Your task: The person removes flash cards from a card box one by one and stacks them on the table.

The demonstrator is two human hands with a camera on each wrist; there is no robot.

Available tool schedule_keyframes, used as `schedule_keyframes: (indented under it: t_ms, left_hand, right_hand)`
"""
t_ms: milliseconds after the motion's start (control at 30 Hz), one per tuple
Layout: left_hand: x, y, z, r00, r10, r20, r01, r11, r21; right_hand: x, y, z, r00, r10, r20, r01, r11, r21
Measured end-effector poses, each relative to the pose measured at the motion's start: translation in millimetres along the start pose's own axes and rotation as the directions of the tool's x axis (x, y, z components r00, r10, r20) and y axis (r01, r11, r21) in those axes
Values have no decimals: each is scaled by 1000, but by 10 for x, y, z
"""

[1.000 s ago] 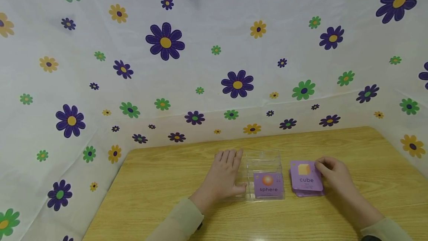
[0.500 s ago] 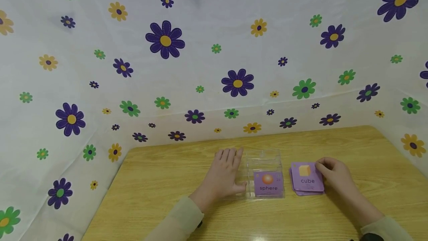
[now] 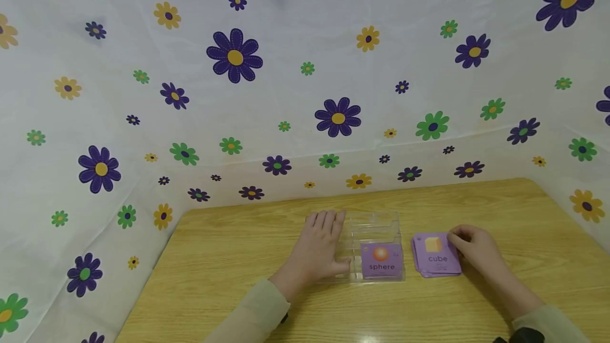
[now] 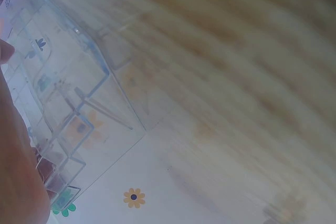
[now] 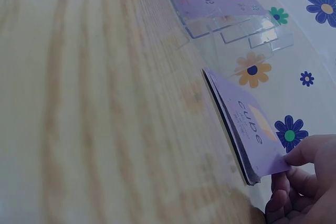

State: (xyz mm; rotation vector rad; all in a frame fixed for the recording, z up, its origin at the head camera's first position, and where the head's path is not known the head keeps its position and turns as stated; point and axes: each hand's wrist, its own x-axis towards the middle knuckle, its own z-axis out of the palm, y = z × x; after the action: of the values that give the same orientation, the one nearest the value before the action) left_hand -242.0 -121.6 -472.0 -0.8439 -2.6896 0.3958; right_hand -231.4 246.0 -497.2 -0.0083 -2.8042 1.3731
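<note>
Two hands on the light wooden table (image 3: 229, 279). Left hand (image 3: 320, 247) lies flat, fingers straight and together, against the left wall of the clear plastic stepped card holder (image 3: 369, 226); a purple "sphere" card (image 3: 381, 261) stands in its front slot. Just right of the holder, apart from it, sits the small stack of purple cards topped "cube" (image 3: 436, 255). Right hand (image 3: 476, 250) pinches the stack's right edge, thumb on top, fingers curled. Stack lies left of those fingertips; right hand is nearer.
</note>
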Motion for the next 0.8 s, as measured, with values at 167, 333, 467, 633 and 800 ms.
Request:
schedule_keyframes:
  t_ms: [167, 333, 467, 633, 800]
  left_hand:
    - [-3, -5, -8, 1000, -2, 12, 2, 1000, 9]
    - [-8, -11, -16, 1000, -3, 9, 3, 1000, 3]
    - [-6, -13, -18, 1000, -1, 7, 1, 1000, 8]
    - [-2, -6, -15, 1000, -3, 11, 3, 1000, -2]
    - [4, 0, -2, 1000, -4, 13, 3, 1000, 2]
  right_hand:
    - [24, -3, -3, 1000, -26, 0, 26, 999, -32]
    - [40, 12, 17, 999, -45, -15, 44, 998, -51]
    - [41, 18, 31, 998, -58, -32, 56, 996, -63]
    - [40, 6, 21, 999, -41, -34, 39, 997, -69]
    - [36, -7, 12, 999, -30, -43, 27, 998, -65]
